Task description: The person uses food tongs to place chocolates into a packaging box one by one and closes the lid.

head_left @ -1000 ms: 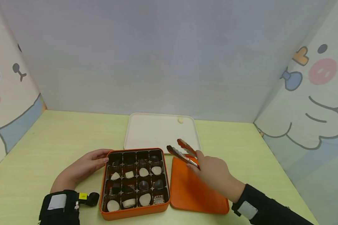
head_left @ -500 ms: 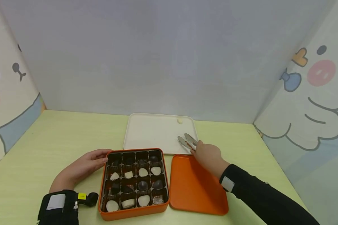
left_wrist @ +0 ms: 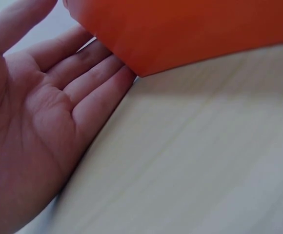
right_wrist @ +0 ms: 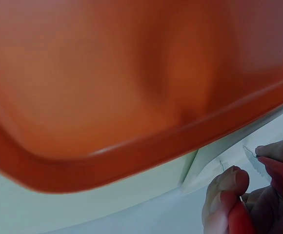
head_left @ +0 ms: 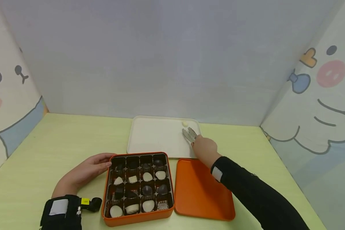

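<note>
My right hand (head_left: 205,149) holds a pair of metal tongs (head_left: 188,134), tips spread over the right part of a white tray (head_left: 155,134). Just beyond the tips lies a small cream-white piece (head_left: 185,123). In the right wrist view, my fingers (right_wrist: 224,192) grip the tongs' red handles (right_wrist: 241,219). My left hand (head_left: 84,171) rests against the far left corner of an orange box (head_left: 138,219), its straight fingers (left_wrist: 95,80) touching the wall. Dark and white chocolate-like pieces (head_left: 147,177) sit in the box's black divided insert; the near right compartment shows its patterned floor.
An orange lid (head_left: 202,198), shaped like a shallow tray, lies right of the box, partly beneath my right forearm. The white tray stands behind both. A grey wall (head_left: 161,64) closes the back, and printed cartoon panels (head_left: 327,127) flank the pale table (head_left: 74,134).
My right hand has carried the tongs forward from above the orange lid to the white tray, bringing the tips close to the cream-white piece. My left hand stays at the box.
</note>
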A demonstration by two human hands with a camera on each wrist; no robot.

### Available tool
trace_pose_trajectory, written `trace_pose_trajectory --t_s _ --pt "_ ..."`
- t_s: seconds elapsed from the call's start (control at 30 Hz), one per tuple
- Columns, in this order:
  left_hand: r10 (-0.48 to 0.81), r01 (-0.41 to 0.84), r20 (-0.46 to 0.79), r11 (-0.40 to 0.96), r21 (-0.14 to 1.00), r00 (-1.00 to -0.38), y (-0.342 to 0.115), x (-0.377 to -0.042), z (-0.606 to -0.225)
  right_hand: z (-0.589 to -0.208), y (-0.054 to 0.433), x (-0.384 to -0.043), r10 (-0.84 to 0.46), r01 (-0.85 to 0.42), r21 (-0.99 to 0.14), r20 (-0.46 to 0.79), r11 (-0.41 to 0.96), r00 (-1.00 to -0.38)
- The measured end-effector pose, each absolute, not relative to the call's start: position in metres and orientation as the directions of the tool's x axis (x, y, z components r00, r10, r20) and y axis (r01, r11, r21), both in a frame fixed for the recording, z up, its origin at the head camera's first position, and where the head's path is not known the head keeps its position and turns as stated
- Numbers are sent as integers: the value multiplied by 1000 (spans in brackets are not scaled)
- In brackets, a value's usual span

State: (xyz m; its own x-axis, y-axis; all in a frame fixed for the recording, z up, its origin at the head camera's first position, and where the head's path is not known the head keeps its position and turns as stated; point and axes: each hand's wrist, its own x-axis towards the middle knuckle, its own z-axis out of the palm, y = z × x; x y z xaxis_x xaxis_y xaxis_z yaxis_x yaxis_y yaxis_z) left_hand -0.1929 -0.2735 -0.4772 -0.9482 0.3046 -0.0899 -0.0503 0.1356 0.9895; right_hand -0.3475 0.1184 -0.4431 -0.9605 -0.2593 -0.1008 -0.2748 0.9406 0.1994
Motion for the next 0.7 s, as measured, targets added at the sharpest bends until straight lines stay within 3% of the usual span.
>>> trace_pose_trajectory --t_s 0.47,0.57,0.7 --pt "320 -40 -82 134 990 -944 -275 -193 -478 -445 99 -369 -200 -214 126 -114 969 -973" --pt "324 -43 -83 129 991 -942 -275 -192 -478 -446 97 -371 -206 -222 153 -118 963 -971" --pt "332 -36 -76 125 992 -940 -275 -192 -477 -445 94 -375 -283 -313 308 -141 898 -949"
